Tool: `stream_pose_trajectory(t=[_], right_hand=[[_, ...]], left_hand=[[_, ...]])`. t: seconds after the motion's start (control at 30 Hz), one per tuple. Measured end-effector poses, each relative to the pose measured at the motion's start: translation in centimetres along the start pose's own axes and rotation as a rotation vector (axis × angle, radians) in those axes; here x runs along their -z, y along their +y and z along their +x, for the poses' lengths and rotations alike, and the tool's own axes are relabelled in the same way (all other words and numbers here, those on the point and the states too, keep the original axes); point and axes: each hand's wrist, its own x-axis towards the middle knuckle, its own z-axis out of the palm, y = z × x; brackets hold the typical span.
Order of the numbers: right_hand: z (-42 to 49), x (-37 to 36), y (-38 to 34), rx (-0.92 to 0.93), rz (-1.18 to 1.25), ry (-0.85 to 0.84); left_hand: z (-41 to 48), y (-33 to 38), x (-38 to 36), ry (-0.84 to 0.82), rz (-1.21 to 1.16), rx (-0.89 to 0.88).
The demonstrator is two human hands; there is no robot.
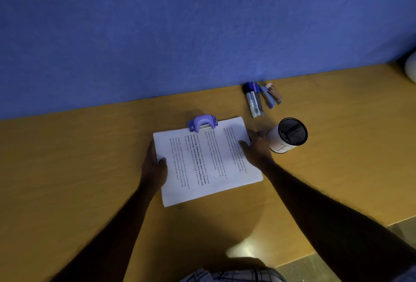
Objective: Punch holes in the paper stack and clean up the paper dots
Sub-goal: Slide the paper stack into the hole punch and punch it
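Yellow-brown desk (78, 169) under a blue wall (157, 34). The paper stack (207, 164) lies flat in the middle, a bit rotated, w/ its far edge pushed into the mouth of the purple hole punch (202, 123). We judge the stack light but floppy, and loose sheets slide on each other easily. So it is better to take it at both side edges, thumb on top & fingers below, and keep the sheets squared.

The left hand (155, 164) sits about mid-way on the left edge. Its thumb lies on the top sheet and the other fingers are hidden at the edge, so we read it as a pinch. The right hand (256, 146) is at the right edge, towards the far corner. Its thumb rests on the paper and the fingers run along the edge, but we cannot tell if they curl under.

Just right of this hand is a mesh pen cup (290, 135). Markers (253, 99) & a stapler (271, 97) lie farther off by the wall. We see no paper dots.
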Motion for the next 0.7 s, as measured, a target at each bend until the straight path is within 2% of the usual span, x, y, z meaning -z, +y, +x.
stream_pose_trajectory(t=[0.3, 0.4, 0.47, 0.6, 0.7], right_hand=[[0.3, 0.0, -0.1, -0.008, -0.064, -0.013], [0.3, -0.2, -0.6, -0.006, -0.123, 0.05], [0.5, -0.2, -1.4, 0.047, -0.085, 0.11], [2.2, 0.2, -4.5, 0.212, 0.031, 0.119], [4.8, 0.7, -7.6, 0.354, 0.04, 0.005]], left_hand=[[0.8, -0.2, -0.1, 0.001, -0.036, 0.012], [0.9, -0.5, 0.0, -0.005, -0.046, 0.018], [1.0, -0.6, -0.1, 0.0, -0.052, 0.017], [1.1, -1.0, -0.2, 0.04, -0.015, 0.076], [1.2, -1.3, -0.3, 0.062, -0.01, 0.109]])
